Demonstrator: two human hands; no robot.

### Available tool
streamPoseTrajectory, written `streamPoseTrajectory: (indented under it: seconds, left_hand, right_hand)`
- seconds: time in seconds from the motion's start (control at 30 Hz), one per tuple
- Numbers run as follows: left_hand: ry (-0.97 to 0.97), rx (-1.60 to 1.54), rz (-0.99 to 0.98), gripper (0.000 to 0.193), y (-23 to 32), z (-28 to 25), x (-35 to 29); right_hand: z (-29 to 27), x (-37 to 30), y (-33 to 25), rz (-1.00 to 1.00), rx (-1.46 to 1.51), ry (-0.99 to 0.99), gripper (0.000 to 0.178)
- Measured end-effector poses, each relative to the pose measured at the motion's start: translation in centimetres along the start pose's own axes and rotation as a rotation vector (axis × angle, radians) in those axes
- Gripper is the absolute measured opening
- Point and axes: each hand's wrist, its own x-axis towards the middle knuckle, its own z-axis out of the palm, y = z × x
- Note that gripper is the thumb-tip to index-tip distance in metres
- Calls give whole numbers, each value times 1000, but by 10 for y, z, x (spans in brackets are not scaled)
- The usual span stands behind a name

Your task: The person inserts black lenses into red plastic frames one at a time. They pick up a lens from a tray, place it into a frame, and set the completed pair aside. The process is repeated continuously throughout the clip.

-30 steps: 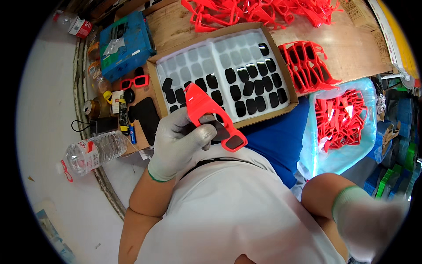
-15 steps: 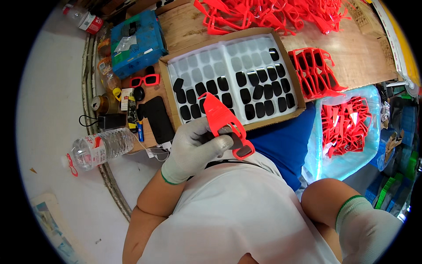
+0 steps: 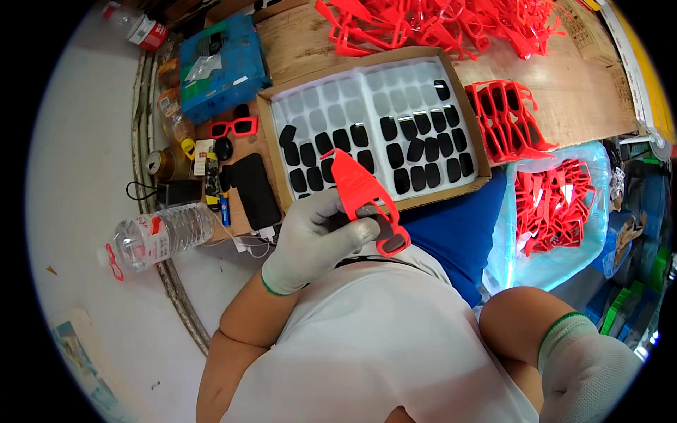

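Observation:
My left hand (image 3: 310, 243), in a whitish knit glove with a green cuff edge, pinches a pair of red sunglasses (image 3: 357, 185) between thumb and fingers. The sunglasses tilt above my lap, one broad temple pointing up toward the lens box and the dark lenses low. My right hand (image 3: 592, 374), gloved the same way, is at the lower right, away from the table; its fingers are hidden. Just beyond my left hand, a cardboard box (image 3: 483, 156) holds a white moulded tray (image 3: 338, 90) with rows of dark lenses (image 3: 416, 148), several pockets bare.
Loose red frames (image 3: 437, 25) heap at the back; red sunglasses (image 3: 504, 120) stand lined up right of the box. A bin lined with blue plastic (image 3: 504, 247) holds more red pieces. Left are a phone (image 3: 255, 190), a large bottle (image 3: 166, 236) and a blue box (image 3: 224, 67).
The view has shifted by a small amount. My left hand keeps the same hold on the sunglasses; my right hand has barely moved.

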Motion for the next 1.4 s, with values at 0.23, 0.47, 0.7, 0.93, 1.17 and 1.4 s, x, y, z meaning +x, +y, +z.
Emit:
streamPoseTrajectory:
  seconds: [0.23,0.47,0.7,0.93,1.17,1.4]
  left_hand:
    - [5,-57,-27,21,6,-4,-9]
    - [23,-83,86,20,-5,-4,-4]
    - [-10,-146,-31,27,-9,-6,-6]
    - [-85,-323,-69,29,-15,-11,-3]
    - [69,-215,-108,25,-16,0,-1]
    - [258,-187,-97,20,-5,18,-4]
  right_hand:
    - [-19,-31,37,374,-307,-175,34]
    - [-14,-114,129,1036,-266,487,40]
    - [-17,-117,133,1032,-132,567,20]
    - [-24,-120,130,1029,-154,453,20]
    - [-18,-126,136,984,-233,474,21]
    - [-19,-117,133,1020,-319,424,21]
